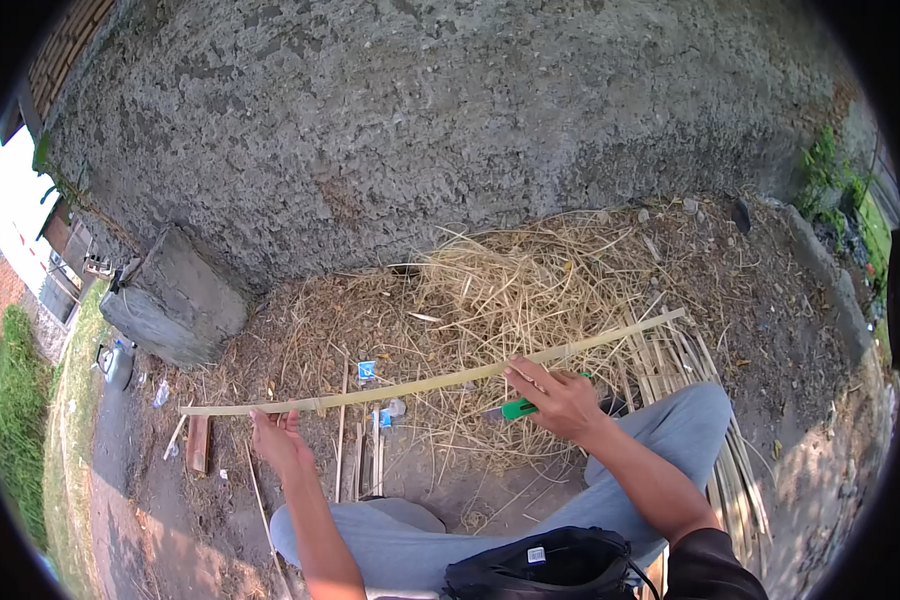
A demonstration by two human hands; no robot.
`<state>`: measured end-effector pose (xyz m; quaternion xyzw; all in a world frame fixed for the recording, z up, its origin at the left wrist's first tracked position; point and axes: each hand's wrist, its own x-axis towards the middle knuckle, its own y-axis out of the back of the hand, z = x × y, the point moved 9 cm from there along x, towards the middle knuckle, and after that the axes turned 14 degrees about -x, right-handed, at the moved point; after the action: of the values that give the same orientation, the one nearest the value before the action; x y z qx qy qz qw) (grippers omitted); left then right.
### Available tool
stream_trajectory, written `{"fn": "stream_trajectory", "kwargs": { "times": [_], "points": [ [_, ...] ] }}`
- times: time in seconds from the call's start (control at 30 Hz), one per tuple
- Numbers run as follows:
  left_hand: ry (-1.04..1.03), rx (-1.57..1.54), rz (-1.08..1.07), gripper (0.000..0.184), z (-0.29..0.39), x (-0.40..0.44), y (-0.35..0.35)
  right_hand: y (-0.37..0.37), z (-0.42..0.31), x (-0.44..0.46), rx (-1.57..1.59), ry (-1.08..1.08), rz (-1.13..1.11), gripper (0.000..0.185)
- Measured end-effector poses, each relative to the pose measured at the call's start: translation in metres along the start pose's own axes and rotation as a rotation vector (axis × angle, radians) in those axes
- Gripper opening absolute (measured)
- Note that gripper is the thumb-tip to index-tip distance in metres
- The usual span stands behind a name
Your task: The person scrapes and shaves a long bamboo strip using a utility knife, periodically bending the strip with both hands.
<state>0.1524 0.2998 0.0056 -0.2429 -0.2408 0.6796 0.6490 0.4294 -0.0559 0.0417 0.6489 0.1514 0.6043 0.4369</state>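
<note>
A long, pale bamboo strip (410,387) stretches across in front of my knees, its right end higher in the view. Near its left end, my left hand (282,443) pinches it between thumb and fingers. My right hand (558,400) is closed around a green-handled knife (518,408), whose blade points left. The fingertips of that hand also touch the strip right of its middle. Beneath the strip lies a heap of thin shavings (510,290). More split strips (735,470) lie beside my right knee.
A rough grey wall (420,130) rises ahead. At the left stand a concrete block (180,300) and a kettle (116,366). A reddish brick (199,443) and blue packets (367,370) lie on the ground. A black bag (540,565) rests at my lap.
</note>
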Motion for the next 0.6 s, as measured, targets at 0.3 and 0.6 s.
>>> {"fn": "stream_trajectory", "kwargs": {
  "times": [0.3,0.6],
  "points": [
    [0.208,-0.033,-0.316,0.036,-0.01,-0.023,-0.047,-0.006,0.04,-0.002,-0.018,-0.124,0.184,0.038],
    [0.288,0.25,-0.537,0.031,-0.039,-0.064,-0.065,0.058,0.145,-0.016,0.034,-0.695,0.561,0.013]
  ]
}}
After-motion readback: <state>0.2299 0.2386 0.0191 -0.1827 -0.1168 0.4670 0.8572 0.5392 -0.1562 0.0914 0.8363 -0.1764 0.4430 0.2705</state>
